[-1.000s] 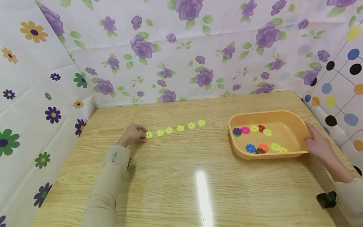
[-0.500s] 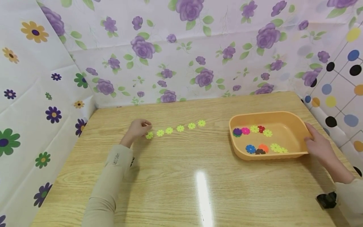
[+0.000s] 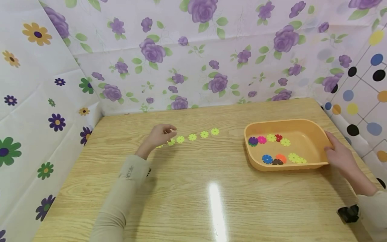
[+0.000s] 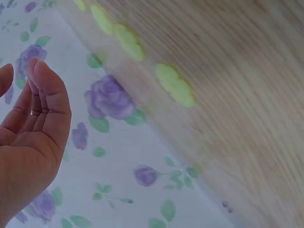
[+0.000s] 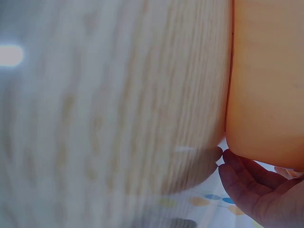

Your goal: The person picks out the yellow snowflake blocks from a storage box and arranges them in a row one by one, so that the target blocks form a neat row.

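My left hand (image 3: 158, 136) hovers over the left end of a row of yellow-green snowflake discs (image 3: 192, 137) on the table. Its fingers are loosely bent with nothing between them, as the left wrist view of the hand (image 4: 35, 123) shows. In the head view it partly covers the leftmost discs. On the right, my right hand (image 3: 341, 153) grips the right end of an orange plastic basin (image 3: 311, 144), thumb over the rim and fingers beneath. In the right wrist view, the fingers (image 5: 242, 178) lie under the basin's edge.
Inside the basin lie more snowflake discs: a blue disc (image 3: 267, 159), a pink disc (image 3: 262, 139), a purple disc (image 3: 253, 140) and several others. Flower-printed sheeting (image 3: 193, 67) rises behind the wooden table (image 3: 181, 188). A dotted sheet (image 3: 367, 101) stands at the right.
My left hand has let go of the leftmost yellow disc, lifted, and moved right along the row. The right hand and basin have stayed put.
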A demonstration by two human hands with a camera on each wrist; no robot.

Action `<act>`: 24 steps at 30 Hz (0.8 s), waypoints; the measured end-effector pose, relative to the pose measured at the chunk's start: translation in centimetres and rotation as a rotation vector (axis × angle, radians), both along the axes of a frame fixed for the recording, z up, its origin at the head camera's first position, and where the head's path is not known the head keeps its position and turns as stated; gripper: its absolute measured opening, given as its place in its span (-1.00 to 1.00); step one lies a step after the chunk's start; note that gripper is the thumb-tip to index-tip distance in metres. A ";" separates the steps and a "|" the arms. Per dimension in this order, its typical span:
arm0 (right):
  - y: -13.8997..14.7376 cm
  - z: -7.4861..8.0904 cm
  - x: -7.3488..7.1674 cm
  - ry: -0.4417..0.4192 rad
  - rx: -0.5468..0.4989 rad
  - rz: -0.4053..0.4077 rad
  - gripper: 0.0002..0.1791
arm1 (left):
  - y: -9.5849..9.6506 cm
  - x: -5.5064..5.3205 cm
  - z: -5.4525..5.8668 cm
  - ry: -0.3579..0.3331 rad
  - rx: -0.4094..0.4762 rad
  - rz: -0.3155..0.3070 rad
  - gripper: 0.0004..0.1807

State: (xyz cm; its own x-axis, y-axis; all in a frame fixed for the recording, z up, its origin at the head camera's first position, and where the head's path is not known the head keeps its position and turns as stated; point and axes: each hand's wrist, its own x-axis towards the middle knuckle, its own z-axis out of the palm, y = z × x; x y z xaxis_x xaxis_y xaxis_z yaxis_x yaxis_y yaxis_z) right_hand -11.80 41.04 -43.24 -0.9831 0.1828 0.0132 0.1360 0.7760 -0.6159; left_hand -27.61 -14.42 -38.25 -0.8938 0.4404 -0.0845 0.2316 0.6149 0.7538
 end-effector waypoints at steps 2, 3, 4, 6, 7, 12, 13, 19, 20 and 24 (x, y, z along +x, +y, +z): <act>0.0 0.0 0.0 0.001 -0.003 -0.002 -0.40 | 0.7 0.2 0.2 0.022 0.013 -0.041 -0.65; 0.0 0.0 0.0 0.001 -0.006 -0.002 -0.40 | 1.1 0.3 0.3 0.035 0.022 -0.059 -0.66; -0.1 0.1 0.0 -0.001 -0.010 -0.002 -0.39 | 1.5 0.4 0.4 0.048 0.028 -0.077 -0.67; -0.1 0.1 0.0 -0.002 -0.012 -0.002 -0.39 | 2.4 0.7 0.6 0.072 0.032 -0.113 -0.68; -0.1 0.1 0.0 -0.003 -0.012 -0.003 -0.39 | 2.8 0.8 0.7 0.086 0.032 -0.132 -0.68; -0.1 0.1 0.1 -0.004 -0.014 -0.001 -0.40 | 5.0 1.3 1.2 0.123 0.043 -0.201 -0.69; -0.1 0.1 0.1 -0.002 -0.012 0.000 -0.40 | 5.5 1.4 1.2 0.129 0.049 -0.212 -0.69; -0.1 0.3 0.1 0.016 -0.008 0.011 -0.40 | 8.0 2.1 1.4 0.158 0.093 -0.268 -0.70; -0.2 0.3 0.1 0.016 -0.010 0.009 -0.40 | 8.4 2.2 1.4 0.157 0.101 -0.280 -0.70; -0.3 0.4 0.1 -0.001 -0.023 0.005 -0.40 | 9.9 2.6 1.4 0.157 0.139 -0.327 -0.69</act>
